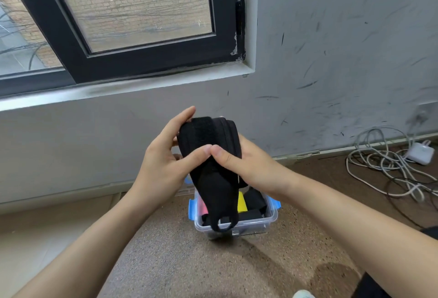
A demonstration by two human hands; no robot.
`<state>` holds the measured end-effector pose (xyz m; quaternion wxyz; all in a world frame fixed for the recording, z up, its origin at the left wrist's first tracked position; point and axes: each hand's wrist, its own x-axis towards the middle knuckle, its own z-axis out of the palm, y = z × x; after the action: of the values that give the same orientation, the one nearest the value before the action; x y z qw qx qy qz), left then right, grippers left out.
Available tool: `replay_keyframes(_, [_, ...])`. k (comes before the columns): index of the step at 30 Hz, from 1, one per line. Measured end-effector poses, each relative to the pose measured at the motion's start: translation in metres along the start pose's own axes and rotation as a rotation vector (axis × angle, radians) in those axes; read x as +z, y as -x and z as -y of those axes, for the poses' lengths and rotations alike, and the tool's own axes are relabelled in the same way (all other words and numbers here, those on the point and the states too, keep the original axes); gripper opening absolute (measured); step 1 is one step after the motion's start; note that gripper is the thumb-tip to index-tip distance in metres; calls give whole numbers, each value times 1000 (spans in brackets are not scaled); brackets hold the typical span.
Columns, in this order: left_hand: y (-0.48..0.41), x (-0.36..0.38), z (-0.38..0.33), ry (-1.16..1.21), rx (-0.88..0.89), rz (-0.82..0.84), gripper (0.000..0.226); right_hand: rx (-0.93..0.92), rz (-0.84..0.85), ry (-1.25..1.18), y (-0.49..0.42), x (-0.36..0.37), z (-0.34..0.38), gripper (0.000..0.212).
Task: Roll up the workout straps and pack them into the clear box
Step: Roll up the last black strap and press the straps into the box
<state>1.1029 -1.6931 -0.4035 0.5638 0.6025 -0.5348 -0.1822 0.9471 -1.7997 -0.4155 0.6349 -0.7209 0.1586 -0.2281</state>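
Both grips are closed on one black workout strap (206, 131), held in the air above the clear box (270, 220). My left grip (163, 162) wraps the rolled part from its side, fingers behind and thumb in front. My right grip (246, 167) does the same from the other side, and the two thumbs touch at the middle of the roll. I judge this presses the coil tight, so it cannot spring open before the rough band on top, which looks like hook-and-loop, catches. The loose tail hangs down from the roll and its loop end (222, 225) shows in front of the box's near wall, so this strap is not packed yet. The box stands open on the floor (166, 250), close to the floor's far edge, directly below my grips; this makes the drop short. Inside it I see a yellow piece (242, 203), a pink piece (204, 207) and more black straps (254, 200). Blue latches (192, 210) sit on its sides. No brand, label or writing can be read on strap or box.
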Motion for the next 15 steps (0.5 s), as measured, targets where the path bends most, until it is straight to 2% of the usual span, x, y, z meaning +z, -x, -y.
replay_keyframes(2, [0,0,-1,16,-31,25,69,13,25,20,3,4,0,26])
replay_keyframes(4, [-1,-5,0,29,-75,31,59,13,40,53,4,0,-1,39])
replay_keyframes(7, [-4,-12,3,152,-219,-7,52,-56,-50,208,2,-11,-5,87])
replay_keyframes(9, [-3,-10,2,234,-302,7,50,-138,-110,373,2,-10,-3,107])
replay_keyframes(11, [-1,-4,0,305,-358,33,44,-254,-86,481,3,-6,-6,108])
replay_keyframes(15, [2,2,-4,400,-421,72,37,-409,-103,546,0,-6,-20,88])
